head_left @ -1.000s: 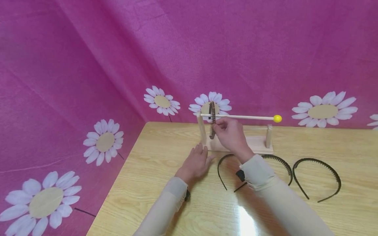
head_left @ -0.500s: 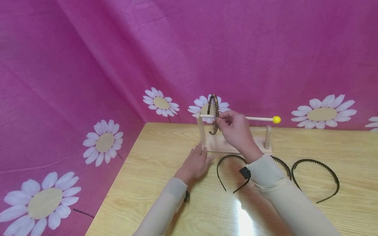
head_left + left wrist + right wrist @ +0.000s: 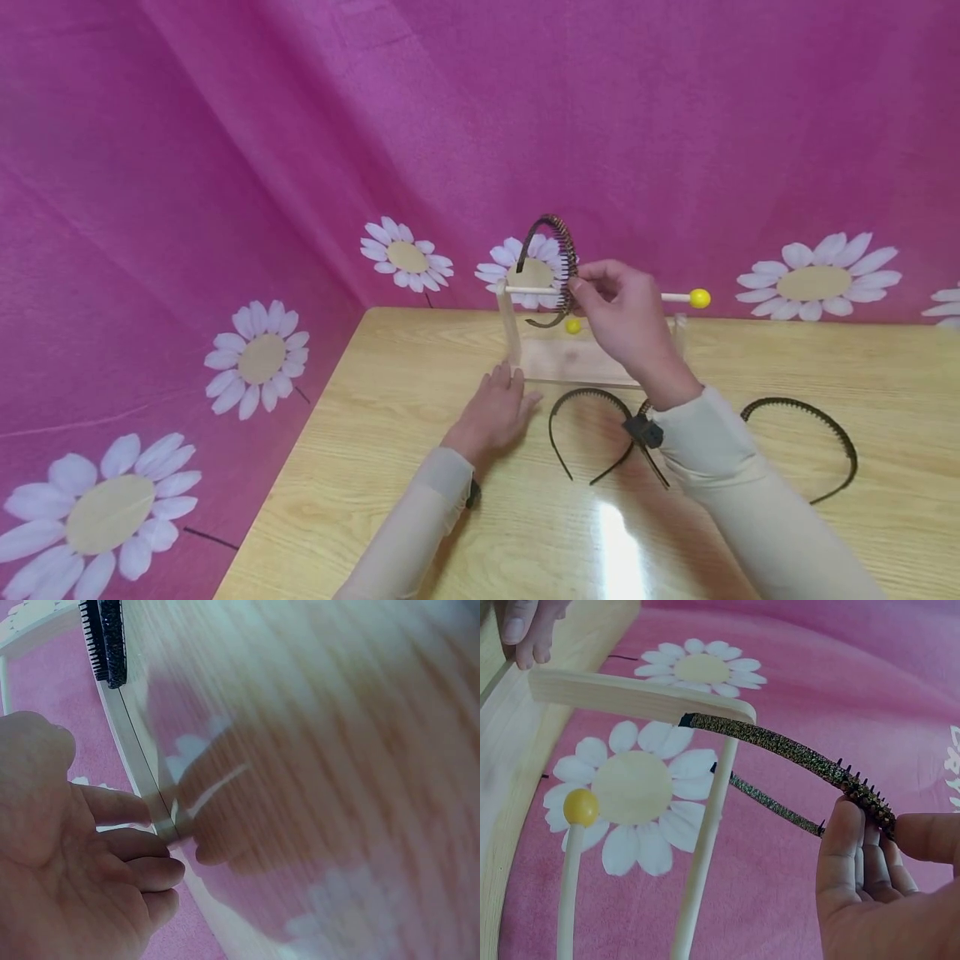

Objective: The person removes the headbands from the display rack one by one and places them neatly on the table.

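My right hand [image 3: 628,321] pinches a dark, toothed headband [image 3: 567,242] between thumb and fingers. Glittery gold specks show on its band in the right wrist view. The headband is held up at the upper rod [image 3: 675,297] of a wooden stand, overlapping it, with its two ends pointing left toward the post [image 3: 509,325]. My left hand [image 3: 491,417] lies with extended fingers at the left end of the stand's base [image 3: 547,371], fingertips right at its edge. In the left wrist view, that hand's fingers [image 3: 154,874] are slightly bent and hold nothing.
Three more headbands lie before the stand: one left [image 3: 588,392], one mostly under the right forearm [image 3: 656,468], one right [image 3: 813,406]. Yellow balls cap the upper rod [image 3: 700,298] and a lower rod [image 3: 573,326]. A pink flowered cloth [image 3: 637,125] hangs behind the table [image 3: 375,400].
My right hand has moved right and slightly up with the headband, away from the left post. The headband has turned, showing more of its curve. My left hand has stayed put.
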The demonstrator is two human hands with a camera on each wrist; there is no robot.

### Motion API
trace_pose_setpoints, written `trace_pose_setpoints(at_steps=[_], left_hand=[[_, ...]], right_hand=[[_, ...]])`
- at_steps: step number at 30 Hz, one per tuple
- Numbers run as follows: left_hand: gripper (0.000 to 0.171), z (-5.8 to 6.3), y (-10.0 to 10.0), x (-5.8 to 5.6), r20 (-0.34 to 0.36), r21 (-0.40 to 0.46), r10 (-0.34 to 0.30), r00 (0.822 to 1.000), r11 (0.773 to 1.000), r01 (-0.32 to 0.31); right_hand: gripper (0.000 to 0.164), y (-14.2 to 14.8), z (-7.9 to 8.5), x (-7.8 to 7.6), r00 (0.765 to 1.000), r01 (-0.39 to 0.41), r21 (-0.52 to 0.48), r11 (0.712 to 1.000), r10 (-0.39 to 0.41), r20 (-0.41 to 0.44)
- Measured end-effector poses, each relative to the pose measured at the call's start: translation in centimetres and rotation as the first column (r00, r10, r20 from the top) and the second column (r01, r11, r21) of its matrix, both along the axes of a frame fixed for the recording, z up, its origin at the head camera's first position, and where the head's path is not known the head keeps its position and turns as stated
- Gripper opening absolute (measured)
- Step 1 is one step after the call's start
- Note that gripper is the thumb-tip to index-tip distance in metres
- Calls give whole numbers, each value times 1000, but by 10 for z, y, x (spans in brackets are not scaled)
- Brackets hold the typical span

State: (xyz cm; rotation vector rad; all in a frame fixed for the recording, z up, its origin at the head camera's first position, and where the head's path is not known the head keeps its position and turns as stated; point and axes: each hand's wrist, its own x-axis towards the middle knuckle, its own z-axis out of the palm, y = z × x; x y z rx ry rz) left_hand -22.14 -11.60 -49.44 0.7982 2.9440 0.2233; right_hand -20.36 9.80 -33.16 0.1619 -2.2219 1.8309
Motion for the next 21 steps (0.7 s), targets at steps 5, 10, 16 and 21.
trace_pose_setpoints(at_steps=[5,10,16,21], left_hand=[[62,0,0,1,15,-1,6,1000,1000,-6],[64,-1,0,1,30,-4,16,999,1000,-16],[66,1,1,3,57,10,27,998,1000,-27],[65,2,1,3,65,15,43,997,999,-45]], right_hand=[[22,9,2,7,1000,13,-3,1000,-13,-9],[21,17,5,13,1000,2,-54,999,-2,-13],[22,27,9,20,1000,-17,-133,991,14,-24],[19,38,10,24,998,-66,-255,965,60,-31]])
